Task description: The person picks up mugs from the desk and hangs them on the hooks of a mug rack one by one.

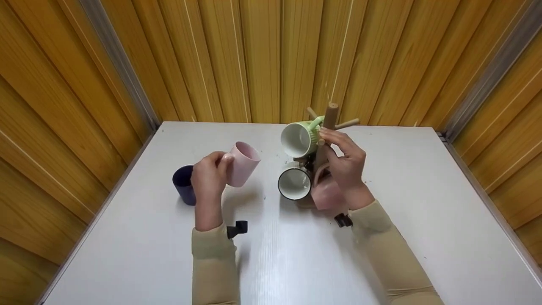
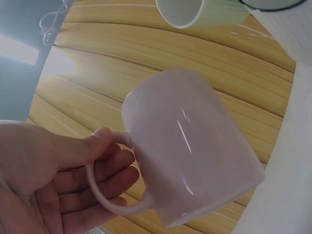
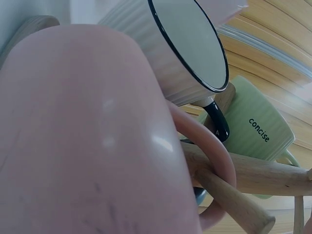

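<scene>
My left hand (image 1: 209, 176) pinches the handle of a light pink mug (image 1: 243, 167), raised above the table with its mouth tilted up to the right. The left wrist view shows the thumb on top of the handle (image 2: 118, 208). My right hand (image 1: 347, 159) grips a wooden mug tree (image 1: 331, 116) at its upper part, fingertips around the post and a peg end. Beside those fingertips hangs a pale green mug (image 1: 296, 140). Below it is a white mug with a dark rim (image 3: 195, 44), and a darker pink mug (image 1: 328, 195) hangs by its handle under my right hand.
A dark blue cup (image 1: 184, 186) stands on the white table (image 1: 127, 254), left of my left hand and partly hidden by it. Wood-patterned walls (image 1: 258, 63) enclose the back and both sides.
</scene>
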{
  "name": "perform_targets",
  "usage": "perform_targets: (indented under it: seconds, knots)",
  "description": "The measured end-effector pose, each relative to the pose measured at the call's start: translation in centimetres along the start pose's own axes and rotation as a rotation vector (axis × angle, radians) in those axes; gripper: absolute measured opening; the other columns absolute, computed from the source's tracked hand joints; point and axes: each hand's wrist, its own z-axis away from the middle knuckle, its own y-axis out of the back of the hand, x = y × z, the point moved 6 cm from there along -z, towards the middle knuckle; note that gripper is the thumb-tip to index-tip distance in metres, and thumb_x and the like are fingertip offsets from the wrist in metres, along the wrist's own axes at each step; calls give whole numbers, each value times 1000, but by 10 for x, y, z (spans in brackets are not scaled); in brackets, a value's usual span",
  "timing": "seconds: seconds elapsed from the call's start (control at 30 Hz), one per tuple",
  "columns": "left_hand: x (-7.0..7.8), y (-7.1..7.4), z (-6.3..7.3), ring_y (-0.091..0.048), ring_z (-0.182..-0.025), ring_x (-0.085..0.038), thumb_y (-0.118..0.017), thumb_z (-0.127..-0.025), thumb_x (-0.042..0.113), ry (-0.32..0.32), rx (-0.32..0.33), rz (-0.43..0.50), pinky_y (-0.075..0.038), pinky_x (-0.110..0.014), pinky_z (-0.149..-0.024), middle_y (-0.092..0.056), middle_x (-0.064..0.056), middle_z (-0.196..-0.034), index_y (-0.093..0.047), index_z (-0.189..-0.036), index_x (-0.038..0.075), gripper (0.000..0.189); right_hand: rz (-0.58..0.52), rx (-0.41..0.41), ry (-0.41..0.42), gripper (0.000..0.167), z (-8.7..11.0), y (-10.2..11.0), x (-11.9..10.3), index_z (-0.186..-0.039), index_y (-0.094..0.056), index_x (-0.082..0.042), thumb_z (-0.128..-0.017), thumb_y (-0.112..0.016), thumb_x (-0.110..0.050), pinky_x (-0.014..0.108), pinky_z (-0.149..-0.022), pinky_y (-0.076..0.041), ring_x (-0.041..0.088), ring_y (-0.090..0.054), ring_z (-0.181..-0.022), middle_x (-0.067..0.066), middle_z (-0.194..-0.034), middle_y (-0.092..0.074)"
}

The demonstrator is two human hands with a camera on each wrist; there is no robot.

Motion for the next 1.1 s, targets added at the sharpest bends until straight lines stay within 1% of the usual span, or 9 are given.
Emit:
perform_targets:
  seconds: [0.17,0.3,0.47,0.57,0.7,0.8,0.9,1.03,1.1]
  knots:
    - [25,9,15,-73,-89,-30,-78,-92,26,-104,24,72,-62,-46,-84,-79,-15,-99,-80,-108,4,27,29,-23,-28,25,3,-1,-1,-103,-78,5,-81,-77,17,32,-101,-57,13,-72,-112,22,-107,-77]
    - [41,10,27,-73,-87,-27,-79,-90,25,-154,-32,93,-62,-44,-82,-80,-13,-97,-80,-105,5,25,66,-59,-50,35,5,-1,-11,-115,-74,5,-82,-74,17,30,-108,-53,12,-68,-122,21,-119,-75]
    - [60,3,41,-71,-86,-24,-79,-90,23,-215,-138,139,-62,-42,-82,-80,-10,-96,-80,-105,6,22,91,-57,89,48,14,0,-47,-123,-67,10,-77,-75,19,33,-113,-48,26,-62,-127,25,-125,-68]
    - [73,-3,49,-72,-88,-23,-79,-90,23,-276,-199,169,-63,-41,-84,-80,-10,-99,-80,-106,7,22,94,-247,101,63,21,-9,-64,-132,-62,7,-74,-86,4,30,-109,-48,29,-58,-129,24,-132,-63]
    - [88,-10,60,-74,-91,-22,-77,-91,23,-410,-266,177,-63,-41,-83,-80,-8,-99,-80,-105,7,21,162,-656,-112,96,37,-25,-63,-153,-47,-12,-71,-96,-20,41,-114,-44,30,-43,-146,16,-158,-44]
    - [96,-16,66,-75,-92,-21,-77,-91,22,-490,-297,193,-62,-39,-82,-80,-7,-98,-80,-103,6,20,174,-826,-233,96,45,-28,-59,-155,-44,-19,-73,-95,-25,53,-116,-41,29,-41,-147,10,-160,-41]
    - [102,-22,70,-75,-92,-19,-78,-91,23,-520,-296,228,-62,-36,-81,-80,-6,-98,-80,-104,7,21,152,-846,-271,86,44,-23,-56,-147,-51,-18,-73,-95,-24,51,-112,-43,23,-50,-137,5,-148,-51]
    - [109,-30,73,-75,-94,-18,-79,-89,23,-564,-223,310,-62,-32,-82,-80,-7,-104,-80,-109,6,26,121,-783,-287,80,36,-10,-54,-137,-57,-17,-69,-98,-24,46,-106,-44,17,-54,-128,2,-138,-57]
    - [111,-33,73,-75,-104,-21,-80,-89,21,-562,-185,372,-62,-31,-89,-79,-11,-112,-77,-116,3,32,98,-747,-316,81,32,-1,-53,-137,-56,-15,-68,-98,-23,39,-101,-49,16,-56,-123,1,-136,-58]
